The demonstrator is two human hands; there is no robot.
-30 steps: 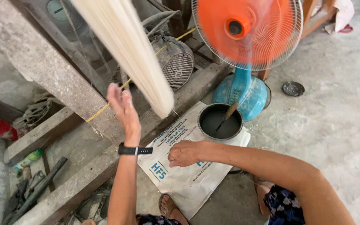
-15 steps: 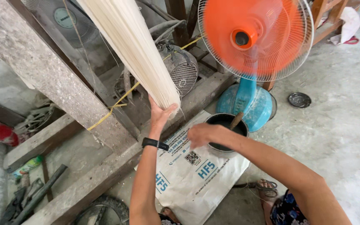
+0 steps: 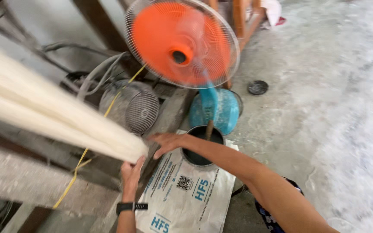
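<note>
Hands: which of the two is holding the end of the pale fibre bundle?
The left hand, the one with the black wristband; the right hand hovers open nearby.

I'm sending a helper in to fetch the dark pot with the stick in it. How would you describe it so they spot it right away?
Find the orange fan on its blue base. Just in front of that base, on the far edge of the white printed sack, stands the pot, under the person's right hand. It is round, dark inside, and a stick stands in it, unlike the small black lid lying on the bare floor.

One fan (image 3: 182,43), one pot (image 3: 197,149), two hands (image 3: 131,174)
</note>
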